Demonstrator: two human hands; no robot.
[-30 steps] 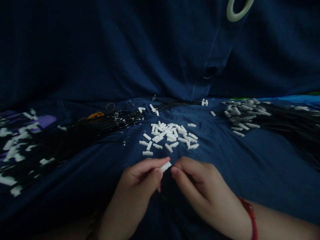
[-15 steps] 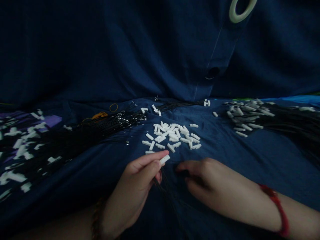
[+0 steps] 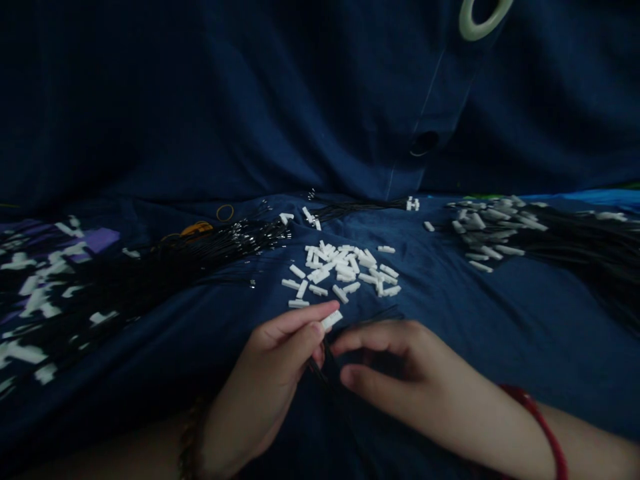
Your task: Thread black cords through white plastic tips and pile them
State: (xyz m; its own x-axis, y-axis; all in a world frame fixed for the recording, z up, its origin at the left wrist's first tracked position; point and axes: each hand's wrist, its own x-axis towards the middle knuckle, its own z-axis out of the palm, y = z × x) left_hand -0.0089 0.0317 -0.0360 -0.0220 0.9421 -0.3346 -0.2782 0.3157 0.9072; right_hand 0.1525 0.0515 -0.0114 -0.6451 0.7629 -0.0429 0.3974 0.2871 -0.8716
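Dark blue cloth (image 3: 480,327) underneath, more blue fabric (image 3: 300,100) hanging behind, dim light. Pale ring (image 3: 480,30) up top, right of center.

Left hand (image 3: 267,383): pinching 1 white connector (image 3: 331,321) between thumb and index finger, front center, just below the loose pile. Black wires (image 3: 320,373) hang below the connector, by the left fingers.

Right hand (image 3: 425,373): thumb and index finger parted, fingertips just beside those wires. Can't tell if it touches them. Red bracelet (image 3: 550,437) on that wrist.

Loose white connectors (image 3: 345,263) piled just beyond the hands. Left: black wire bundle (image 3: 210,250) with shiny tips, orange item (image 3: 197,229) beside it, purple item (image 3: 103,241) farther left. Right: 2nd wire bundle (image 3: 580,257), white ends facing the pile.
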